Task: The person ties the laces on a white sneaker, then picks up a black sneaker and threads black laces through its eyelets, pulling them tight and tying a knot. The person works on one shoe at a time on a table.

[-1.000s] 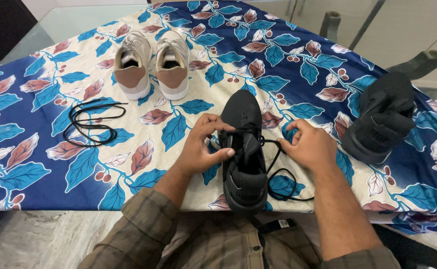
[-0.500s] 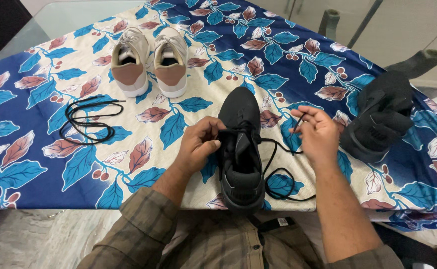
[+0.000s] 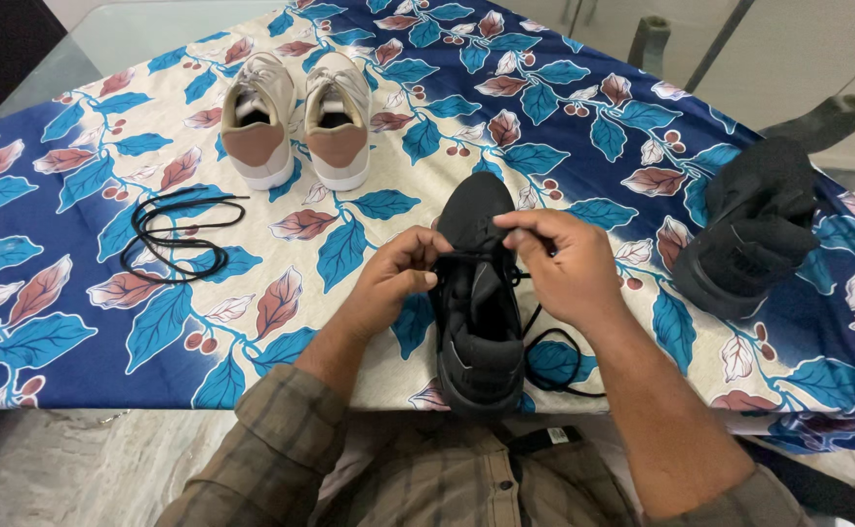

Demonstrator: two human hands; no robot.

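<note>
A black shoe point(image 3: 476, 322) lies toe-away on the leaf-patterned cloth point(image 3: 76, 322) at the table's near edge. My left hand point(image 3: 393, 278) pinches the black lace at the shoe's left eyelets. My right hand point(image 3: 564, 263) is over the shoe's right side, fingers pinched on the black lace point(image 3: 544, 351), whose loose end loops on the cloth to the right of the shoe.
A second black shoe point(image 3: 754, 224) lies at the right. A pair of beige shoes point(image 3: 296, 122) stands at the back. A loose black lace point(image 3: 169, 234) is coiled at the left. Bare glass tabletop point(image 3: 125, 34) shows beyond the cloth.
My right hand, which had pulled the lace out to the right, has come back over the shoe's eyelets. The left hand stays at the shoe's left side.
</note>
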